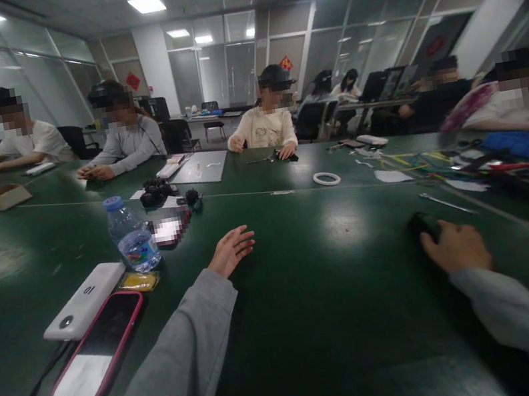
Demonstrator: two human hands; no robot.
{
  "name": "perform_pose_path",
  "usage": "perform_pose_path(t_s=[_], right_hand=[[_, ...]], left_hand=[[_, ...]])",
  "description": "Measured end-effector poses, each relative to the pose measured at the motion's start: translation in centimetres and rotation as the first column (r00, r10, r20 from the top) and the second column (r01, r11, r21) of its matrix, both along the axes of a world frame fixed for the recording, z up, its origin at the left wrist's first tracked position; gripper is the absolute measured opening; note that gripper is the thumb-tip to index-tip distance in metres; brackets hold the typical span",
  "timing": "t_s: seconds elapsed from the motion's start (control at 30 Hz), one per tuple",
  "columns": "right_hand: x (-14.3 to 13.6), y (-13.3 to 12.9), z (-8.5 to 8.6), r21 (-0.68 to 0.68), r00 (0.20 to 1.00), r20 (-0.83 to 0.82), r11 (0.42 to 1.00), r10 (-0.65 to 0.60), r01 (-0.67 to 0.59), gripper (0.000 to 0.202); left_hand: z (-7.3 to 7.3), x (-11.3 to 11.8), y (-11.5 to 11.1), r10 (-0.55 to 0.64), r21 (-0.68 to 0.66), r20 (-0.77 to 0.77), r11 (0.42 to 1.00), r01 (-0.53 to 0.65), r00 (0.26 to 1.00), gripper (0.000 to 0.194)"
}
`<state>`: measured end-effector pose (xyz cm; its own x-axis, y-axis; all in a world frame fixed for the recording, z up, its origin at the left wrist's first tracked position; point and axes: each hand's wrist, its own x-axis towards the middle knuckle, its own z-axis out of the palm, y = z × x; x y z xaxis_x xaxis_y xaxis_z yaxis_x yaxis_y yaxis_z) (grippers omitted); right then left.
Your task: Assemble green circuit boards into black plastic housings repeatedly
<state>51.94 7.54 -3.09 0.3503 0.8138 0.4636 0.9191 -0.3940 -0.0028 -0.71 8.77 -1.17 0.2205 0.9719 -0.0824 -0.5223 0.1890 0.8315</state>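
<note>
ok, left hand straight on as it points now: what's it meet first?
Left hand: likely the pale flat strip on the green table, possibly the white ring if angled more rightward. Height unclear; it may pass above.

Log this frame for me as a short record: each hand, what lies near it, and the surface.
left hand: open, holding nothing
right hand: at a dark object, grip unclear
left side: pink-edged phone, white device, yellow packet, upright bottle
beyond right hand: thin metal tool
surface: green table
</note>
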Motion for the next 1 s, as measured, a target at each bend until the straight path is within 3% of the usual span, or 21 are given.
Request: perform_pose_path(t_s=[0.07,0.13,0.2,0.27,0.37,0.47,0.6,0.7,0.83,1.0], right_hand=[[-5.7,2.2,-0.5,0.006,0.994,-0.003,0.994,0.108,-0.108,0.05],[-12.8,3.8,-0.5,0.045,0.954,-0.032,0.954,0.297,-0.296,0.048],[-19.9,4.4,-0.2,0.098,0.852,-0.08,0.855,0.517,-0.509,0.05],[-26.0,4.3,0.0,0.163,0.707,-0.123,0.717,0.697,-0.678,0.051],[-32.1,3.5,-0.1,0.23,0.573,-0.177,0.599,0.8,-0.767,0.058],[-34.1,2.8,-0.1,0.236,0.534,-0.21,0.572,0.819,-0.785,0.059],[-33.8,2.3,0.2,0.265,0.5,-0.227,0.547,0.836,-0.794,0.052],[-34.1,1.7,0.9,0.322,0.485,-0.214,0.53,0.848,-0.784,0.051],[-35.6,0.9,1.5,0.396,0.516,-0.228,0.562,0.826,-0.726,0.052],[-36.3,0.4,1.6,0.38,0.505,-0.213,0.547,0.836,-0.746,0.05]], left_hand=[[-0.1,0.1,0.1,0.028,0.013,-0.012,1.0,-0.028,1.0,0.038],[-0.2,0.1,0.3,0.026,0.02,-0.008,0.999,-0.026,1.0,0.037],[-0.3,0.3,0.5,0.029,0.017,-0.005,0.999,-0.029,1.0,0.036],[-0.5,0.6,0.9,0.092,-0.003,-0.014,0.996,-0.092,0.996,0.036],[-0.8,1.4,1.8,0.215,-0.002,-0.034,0.977,-0.215,0.976,0.034],[-1.4,2.2,2.9,0.281,0.048,-0.059,0.959,-0.279,0.958,0.035],[-1.8,2.4,3.4,0.31,0.11,-0.064,0.947,-0.302,0.949,0.046],[-1.6,2.4,2.9,0.278,0.122,-0.051,0.955,-0.27,0.959,0.055],[-0.9,2.5,2.0,0.175,0.166,-0.126,0.974,-0.153,0.976,0.071],[-1.0,2.5,1.8,0.142,0.157,-0.145,0.98,-0.119,0.979,0.078]])
